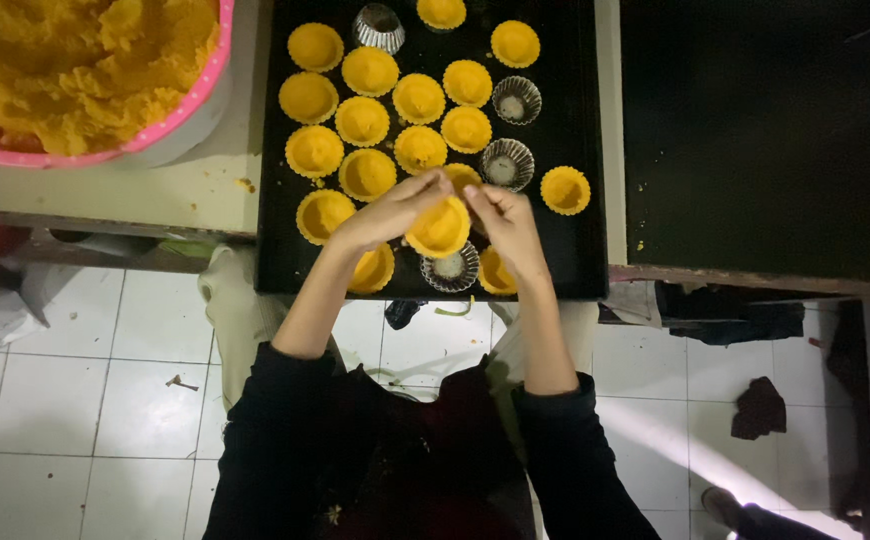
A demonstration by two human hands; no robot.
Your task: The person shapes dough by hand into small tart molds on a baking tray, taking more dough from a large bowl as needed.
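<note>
Both hands hold one small fluted cup filled with yellow dough [439,229] above the near edge of a black baking tray [583,255]. My left hand [387,212] grips its left side with thumb on the rim. My right hand [508,228] presses its right side with the fingertips. Several dough-filled cups [366,121] stand in rows on the tray. An empty silver fluted tin [450,268] sits just under the held cup.
Three more empty silver tins [516,99] stand among the filled ones. A pink-rimmed bowl of yellow dough [75,70] stands at the top left on a pale table. A second dark tray [765,140] lies to the right. White floor tiles show below.
</note>
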